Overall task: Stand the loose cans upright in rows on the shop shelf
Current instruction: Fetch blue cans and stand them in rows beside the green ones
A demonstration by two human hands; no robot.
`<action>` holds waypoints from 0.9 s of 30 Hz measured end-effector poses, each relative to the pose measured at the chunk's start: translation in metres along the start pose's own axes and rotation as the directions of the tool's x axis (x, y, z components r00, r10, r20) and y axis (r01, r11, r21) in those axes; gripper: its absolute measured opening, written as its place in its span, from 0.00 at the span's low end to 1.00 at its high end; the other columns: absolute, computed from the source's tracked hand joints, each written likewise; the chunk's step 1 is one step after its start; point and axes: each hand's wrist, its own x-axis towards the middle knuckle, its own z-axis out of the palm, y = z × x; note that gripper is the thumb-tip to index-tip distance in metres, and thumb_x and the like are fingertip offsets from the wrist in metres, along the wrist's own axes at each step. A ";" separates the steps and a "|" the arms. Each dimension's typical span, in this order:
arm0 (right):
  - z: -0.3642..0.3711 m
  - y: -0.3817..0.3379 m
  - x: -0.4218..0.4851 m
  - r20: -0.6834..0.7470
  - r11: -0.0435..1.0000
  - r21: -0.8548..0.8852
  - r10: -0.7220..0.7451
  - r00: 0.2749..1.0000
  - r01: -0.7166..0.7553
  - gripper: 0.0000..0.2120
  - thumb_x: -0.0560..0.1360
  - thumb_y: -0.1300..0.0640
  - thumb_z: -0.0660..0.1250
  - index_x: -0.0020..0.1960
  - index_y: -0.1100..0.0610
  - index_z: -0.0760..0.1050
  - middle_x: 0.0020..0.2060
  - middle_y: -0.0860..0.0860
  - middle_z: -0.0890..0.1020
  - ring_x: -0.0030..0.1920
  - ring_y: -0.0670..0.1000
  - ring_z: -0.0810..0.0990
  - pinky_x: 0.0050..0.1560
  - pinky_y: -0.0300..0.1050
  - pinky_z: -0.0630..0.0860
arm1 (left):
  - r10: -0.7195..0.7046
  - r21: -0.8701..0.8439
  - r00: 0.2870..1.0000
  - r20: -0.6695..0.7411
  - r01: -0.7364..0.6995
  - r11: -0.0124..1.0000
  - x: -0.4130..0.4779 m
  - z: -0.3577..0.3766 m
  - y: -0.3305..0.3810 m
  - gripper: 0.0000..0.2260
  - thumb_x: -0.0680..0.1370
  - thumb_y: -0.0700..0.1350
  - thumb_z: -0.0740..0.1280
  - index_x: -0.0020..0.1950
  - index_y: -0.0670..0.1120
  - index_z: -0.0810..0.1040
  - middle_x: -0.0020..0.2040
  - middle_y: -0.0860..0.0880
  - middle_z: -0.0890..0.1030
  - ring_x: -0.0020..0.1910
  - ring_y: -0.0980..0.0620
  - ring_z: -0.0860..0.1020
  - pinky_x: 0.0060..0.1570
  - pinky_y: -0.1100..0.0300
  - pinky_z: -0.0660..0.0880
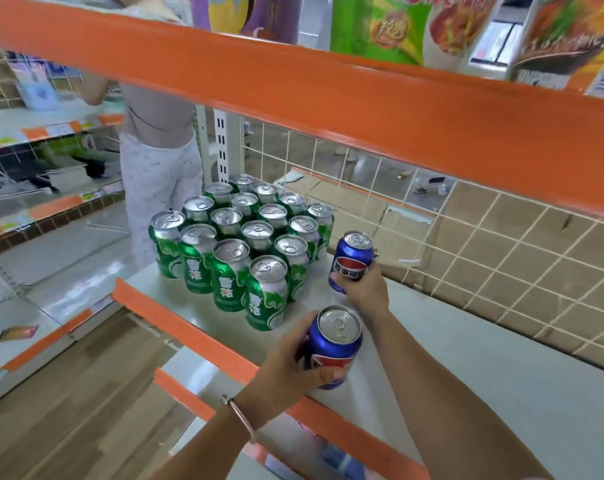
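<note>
- While both hands reach over the white metal shelf board (501, 375) with its orange front strip, each one holds a blue drink can
- Left hand (290, 368): fingers and thumb are curled round the side of the near blue aluminium can (333, 344), which sits close to the front strip; its top faces up and its body leans slightly; whether its base rests on the board cannot be told
- Right hand (364, 289): fingers wrap the lower half of the far blue aluminium can (350, 258), thumb on the near side; this can is close to upright, deeper on the board and just beside the right edge of the green block
- Green aluminium cans (238, 244): all upright, tabs up, packed in straight rows at the left end of the board, touching or nearly touching one another
- Thin pale bracelet (241, 417) sits on the left wrist
- Cream wire grid panel (501, 237) forms the back of the shelf, with flattened brown cardboard (362, 199) lying behind it
- Orange edge of the upper shelf (328, 98) crosses the view above, with bright snack packets (380, 26) standing on it
- Second person in pale patterned trousers (158, 188) stands beyond the left end of the shelf
</note>
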 end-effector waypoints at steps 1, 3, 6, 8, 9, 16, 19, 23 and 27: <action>0.002 -0.001 0.005 -0.003 1.000 -0.011 0.005 1.000 -0.005 0.31 0.67 0.54 0.77 0.66 0.57 0.69 0.57 0.55 0.81 0.57 0.57 0.79 0.59 0.51 0.74 | -0.004 -0.006 1.000 0.008 0.004 1.000 0.001 0.000 0.001 0.32 0.65 0.46 0.79 0.66 0.46 0.72 0.59 0.47 0.81 0.59 0.50 0.79 0.58 0.59 0.73; 0.004 -0.003 0.014 -0.009 1.000 -0.015 0.006 1.000 -0.007 0.30 0.67 0.55 0.77 0.65 0.58 0.70 0.57 0.56 0.80 0.58 0.58 0.79 0.59 0.51 0.74 | -0.007 -0.005 1.000 0.031 0.007 1.000 0.002 -0.001 0.002 0.31 0.65 0.44 0.78 0.66 0.48 0.72 0.59 0.48 0.81 0.59 0.51 0.79 0.58 0.60 0.73; 0.007 -0.006 0.026 -0.032 0.999 -0.048 -0.004 0.999 0.002 0.29 0.68 0.56 0.76 0.65 0.60 0.69 0.59 0.57 0.79 0.58 0.58 0.78 0.56 0.48 0.72 | -0.010 -0.010 0.999 0.045 0.011 1.000 0.003 -0.003 0.003 0.32 0.66 0.40 0.77 0.67 0.49 0.70 0.60 0.49 0.81 0.60 0.51 0.78 0.58 0.61 0.73; 0.010 -0.008 0.033 -0.037 0.996 -0.084 0.009 0.999 -0.013 0.29 0.69 0.55 0.75 0.65 0.61 0.68 0.59 0.58 0.78 0.58 0.59 0.77 0.56 0.49 0.72 | -0.017 -0.021 0.998 0.054 0.018 1.000 0.003 -0.004 0.002 0.32 0.66 0.37 0.76 0.68 0.48 0.70 0.60 0.48 0.80 0.61 0.49 0.78 0.59 0.58 0.73; 0.012 -0.010 0.035 -0.036 0.995 -0.102 0.015 0.999 -0.018 0.30 0.69 0.55 0.75 0.65 0.62 0.68 0.59 0.59 0.78 0.58 0.60 0.78 0.56 0.51 0.73 | -0.018 -0.023 0.998 0.062 0.020 1.000 0.003 -0.004 0.001 0.32 0.66 0.34 0.76 0.67 0.48 0.70 0.60 0.49 0.80 0.60 0.50 0.78 0.60 0.58 0.73; 0.025 -0.012 0.056 -0.053 0.985 -0.171 0.027 0.998 -0.036 0.29 0.69 0.53 0.74 0.64 0.64 0.68 0.58 0.62 0.78 0.58 0.62 0.77 0.55 0.53 0.74 | -0.019 -0.083 0.994 0.103 0.028 0.996 0.004 -0.007 0.003 0.31 0.66 0.31 0.75 0.66 0.50 0.72 0.58 0.49 0.81 0.59 0.50 0.79 0.58 0.58 0.74; 0.026 -0.013 0.057 -0.067 0.985 -0.169 0.032 0.997 -0.043 0.31 0.69 0.52 0.74 0.65 0.64 0.67 0.59 0.61 0.78 0.59 0.62 0.76 0.56 0.53 0.74 | -0.013 -0.090 0.994 0.106 0.023 0.996 0.005 -0.007 0.001 0.31 0.66 0.32 0.76 0.65 0.52 0.72 0.59 0.51 0.81 0.60 0.51 0.78 0.58 0.60 0.74; 0.023 -0.012 0.054 -0.041 0.996 -0.070 0.050 0.998 -0.053 0.32 0.66 0.52 0.75 0.63 0.64 0.68 0.56 0.59 0.79 0.56 0.61 0.78 0.53 0.51 0.75 | -0.034 -0.092 0.992 0.122 0.046 0.995 0.005 -0.007 -0.001 0.30 0.66 0.34 0.76 0.63 0.55 0.73 0.58 0.53 0.81 0.59 0.53 0.79 0.57 0.61 0.74; 0.001 -0.008 0.026 0.058 0.986 0.148 0.064 0.996 -0.072 0.29 0.71 0.64 0.68 0.69 0.61 0.63 0.55 0.57 0.78 0.54 0.56 0.78 0.56 0.52 0.76 | -0.125 -0.134 0.988 0.092 0.136 0.982 0.013 -0.006 0.002 0.30 0.64 0.45 0.77 0.64 0.50 0.72 0.54 0.51 0.84 0.56 0.51 0.81 0.55 0.59 0.76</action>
